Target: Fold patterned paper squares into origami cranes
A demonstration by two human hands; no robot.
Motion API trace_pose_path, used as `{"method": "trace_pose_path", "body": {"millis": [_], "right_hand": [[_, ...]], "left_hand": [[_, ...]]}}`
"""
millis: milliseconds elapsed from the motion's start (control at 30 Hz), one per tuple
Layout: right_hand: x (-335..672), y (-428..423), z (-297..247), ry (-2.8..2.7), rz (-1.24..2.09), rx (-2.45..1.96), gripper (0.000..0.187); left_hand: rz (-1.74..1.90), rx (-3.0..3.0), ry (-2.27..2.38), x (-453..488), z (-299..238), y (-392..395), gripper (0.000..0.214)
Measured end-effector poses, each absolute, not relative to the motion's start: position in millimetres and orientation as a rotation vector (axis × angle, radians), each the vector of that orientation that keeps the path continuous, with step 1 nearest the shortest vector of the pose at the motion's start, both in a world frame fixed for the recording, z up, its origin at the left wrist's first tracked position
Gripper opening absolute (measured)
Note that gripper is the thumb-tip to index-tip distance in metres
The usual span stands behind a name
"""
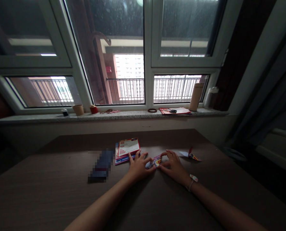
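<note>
A small piece of colourful printed paper (pixel 156 161), partly folded, lies on the brown table between my two hands. My left hand (pixel 139 165) pinches its left and near edge with thumb and index finger, while the other fingers spread toward a stack of printed leaflets (pixel 128 148). From the right, the fingertips of my right hand (pixel 173 166) close on the paper's other side; a bracelet circles that wrist. Just beyond the right hand rests a folded paper figure (pixel 191 156) with pointed ends, like a paper crane. My fingers cover parts of the paper's folds.
A dark, pixelated flat object (pixel 101 166) lies left of the leaflets. Along the windowsill (pixel 128 115) stand a paper cup (pixel 78 110), a red spool-like item (pixel 94 109), a bead bracelet (pixel 152 110), scissors (pixel 173 111) on papers, a tan bottle (pixel 196 97) and a greyish bottle (pixel 210 98).
</note>
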State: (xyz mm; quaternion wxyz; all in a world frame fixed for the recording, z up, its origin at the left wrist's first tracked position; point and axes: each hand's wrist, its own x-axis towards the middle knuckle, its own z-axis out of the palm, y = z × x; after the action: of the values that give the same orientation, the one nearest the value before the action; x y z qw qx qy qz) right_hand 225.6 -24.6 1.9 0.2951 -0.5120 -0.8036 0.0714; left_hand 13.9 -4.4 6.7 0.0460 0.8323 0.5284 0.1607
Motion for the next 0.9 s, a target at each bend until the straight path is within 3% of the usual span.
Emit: {"method": "trace_pose_path", "body": {"millis": [233, 900], "right_hand": [[223.7, -22.7, 4.0, -2.091, 0.049, -1.454, 0.022], [227.0, -20.0, -1.4, -2.114, 0.145, -1.323, 0.021]], "left_hand": [[0.463, 2.519, 1.609, 13.8, 8.3, -4.2, 0.041], [0.599, 2.553, 1.636, 14.3, 3.8, -4.2, 0.045]]}}
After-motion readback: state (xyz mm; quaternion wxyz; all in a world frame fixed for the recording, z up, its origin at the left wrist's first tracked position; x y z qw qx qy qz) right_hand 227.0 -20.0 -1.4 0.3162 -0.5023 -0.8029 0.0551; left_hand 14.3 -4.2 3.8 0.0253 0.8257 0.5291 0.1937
